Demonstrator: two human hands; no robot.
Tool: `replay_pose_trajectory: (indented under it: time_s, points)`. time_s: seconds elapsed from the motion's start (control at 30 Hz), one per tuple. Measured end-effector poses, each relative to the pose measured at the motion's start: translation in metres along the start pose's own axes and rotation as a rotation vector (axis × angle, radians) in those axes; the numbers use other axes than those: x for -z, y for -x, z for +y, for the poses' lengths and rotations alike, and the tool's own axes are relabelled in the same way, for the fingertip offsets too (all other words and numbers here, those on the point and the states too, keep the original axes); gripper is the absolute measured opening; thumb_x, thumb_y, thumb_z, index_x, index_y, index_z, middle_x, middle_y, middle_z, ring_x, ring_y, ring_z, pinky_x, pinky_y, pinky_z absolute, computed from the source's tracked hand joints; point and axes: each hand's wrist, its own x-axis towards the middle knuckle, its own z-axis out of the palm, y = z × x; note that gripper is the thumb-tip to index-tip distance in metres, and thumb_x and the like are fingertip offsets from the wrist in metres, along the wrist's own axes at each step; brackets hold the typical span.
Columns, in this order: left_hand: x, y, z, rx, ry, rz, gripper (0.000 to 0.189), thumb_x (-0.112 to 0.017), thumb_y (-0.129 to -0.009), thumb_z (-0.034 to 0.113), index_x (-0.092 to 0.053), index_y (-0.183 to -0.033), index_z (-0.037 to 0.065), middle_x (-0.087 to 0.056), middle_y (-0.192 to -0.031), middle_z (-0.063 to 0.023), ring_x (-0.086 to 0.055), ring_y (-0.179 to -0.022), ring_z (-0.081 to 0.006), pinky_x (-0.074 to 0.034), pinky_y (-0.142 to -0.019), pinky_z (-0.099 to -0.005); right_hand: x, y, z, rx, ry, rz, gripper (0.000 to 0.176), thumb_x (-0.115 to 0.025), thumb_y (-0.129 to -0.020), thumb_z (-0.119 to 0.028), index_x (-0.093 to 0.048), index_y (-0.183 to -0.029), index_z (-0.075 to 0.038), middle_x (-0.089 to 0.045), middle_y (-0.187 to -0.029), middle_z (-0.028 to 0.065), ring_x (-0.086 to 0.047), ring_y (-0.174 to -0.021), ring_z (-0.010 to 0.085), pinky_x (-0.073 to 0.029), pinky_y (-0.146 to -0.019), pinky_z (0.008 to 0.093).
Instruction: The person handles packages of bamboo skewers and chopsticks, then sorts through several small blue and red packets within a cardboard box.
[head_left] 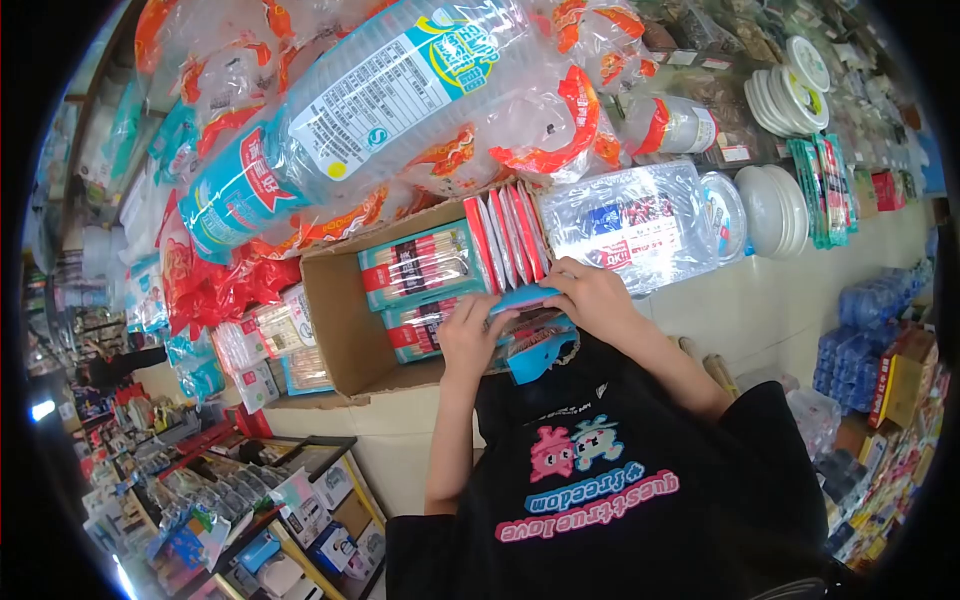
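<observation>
My left hand and my right hand both pinch a thin blue-edged packet, one at each end. It is held nearly edge-on at the near right of an open cardboard box, so its contents are hidden. Below the hands, against the black shirt, is another clear packet with a blue header. Inside the box lie teal-edged packs of thin sticks with dark labels. Several red-and-white flat packets stand in a row at the box's right side.
A large clear bag with a teal label lies behind the box. To the right are a clear plastic-wrapped pack and stacked white round lids. Red plastic bags sit at left. Stocked shelves stand at lower left.
</observation>
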Motion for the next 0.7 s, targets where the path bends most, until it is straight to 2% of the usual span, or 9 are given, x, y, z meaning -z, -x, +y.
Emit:
replay_pose_trajectory:
  time_s: [0.13,0.23,0.37,0.47,0.53,0.63,0.7]
  points:
    - [0.001,0.003,0.005,0.106,0.038,-0.023,0.029,-0.079,-0.066,0.022,-0.065,-0.086,0.006,-0.061,-0.082,-0.0049,-0.06,-0.062,-0.0196,-0.048,-0.053,-0.029,0.003,-0.002,-0.003,-0.032,-0.02,-0.041,0.025,-0.071,-0.072,-0.015,-0.065,-0.094,-0.006,-0.056,-0.094,0.0054,-0.062,-0.075,0.0259,-0.05,-0.063,0.0362]
    - [0.004,0.004,0.007,0.194,0.155,-0.075,0.03,-0.079,-0.067,0.012,-0.065,-0.092,0.004,-0.061,-0.09,-0.0069,-0.054,-0.056,-0.014,-0.044,-0.05,-0.0269,0.003,-0.001,-0.004,-0.063,-0.07,-0.065,0.025,-0.07,-0.073,-0.012,-0.065,-0.096,-0.006,-0.056,-0.096,0.0061,-0.062,-0.078,0.0269,-0.05,-0.067,0.0365]
    - [0.008,0.008,0.008,0.218,0.152,-0.123,0.034,-0.078,-0.067,0.009,-0.065,-0.098,0.004,-0.06,-0.097,-0.0083,-0.057,-0.066,-0.0167,-0.046,-0.055,-0.0269,0.012,0.007,-0.001,-0.067,-0.284,0.0,0.024,-0.065,-0.076,-0.006,-0.064,-0.1,-0.006,-0.056,-0.098,0.008,-0.061,-0.085,0.0279,-0.05,-0.074,0.0363]
    - [0.012,0.008,0.012,0.224,0.175,-0.134,0.035,-0.076,-0.068,0.008,-0.064,-0.101,0.005,-0.059,-0.101,-0.0091,-0.059,-0.074,-0.0186,-0.047,-0.059,-0.0272,0.026,0.015,0.009,-0.063,-0.45,-0.032,0.025,-0.062,-0.078,-0.002,-0.063,-0.102,-0.007,-0.056,-0.103,0.009,-0.06,-0.09,0.0276,-0.049,-0.077,0.0356]
    - [0.014,0.008,0.015,0.232,0.202,-0.141,0.035,-0.075,-0.069,0.007,-0.064,-0.102,0.005,-0.059,-0.103,-0.0093,-0.059,-0.079,-0.0192,-0.047,-0.061,-0.0273,0.035,0.018,0.014,-0.02,-0.446,-0.131,0.027,-0.062,-0.078,-0.001,-0.062,-0.104,-0.007,-0.055,-0.104,0.0085,-0.059,-0.091,0.0261,-0.049,-0.076,0.0339]
    - [0.017,0.008,0.012,0.156,0.229,-0.098,0.032,-0.074,-0.072,0.009,-0.063,-0.102,0.006,-0.058,-0.106,-0.0071,-0.056,-0.064,-0.0149,-0.046,-0.055,-0.0264,0.05,0.018,0.009,-0.014,-0.453,-0.253,0.026,-0.065,-0.077,-0.004,-0.063,-0.102,-0.008,-0.054,-0.1,0.0083,-0.059,-0.086,0.0249,-0.049,-0.073,0.0324]
    - [0.029,0.005,0.016,0.272,0.308,-0.096,0.03,-0.071,-0.074,0.006,-0.063,-0.102,0.004,-0.058,-0.108,-0.0076,-0.056,-0.064,-0.0131,-0.045,-0.054,-0.0248,0.056,0.014,0.0,-0.069,-0.49,-0.354,0.025,-0.067,-0.075,-0.005,-0.064,-0.1,-0.008,-0.054,-0.096,0.0075,-0.058,-0.082,0.0234,-0.048,-0.07,0.0312]
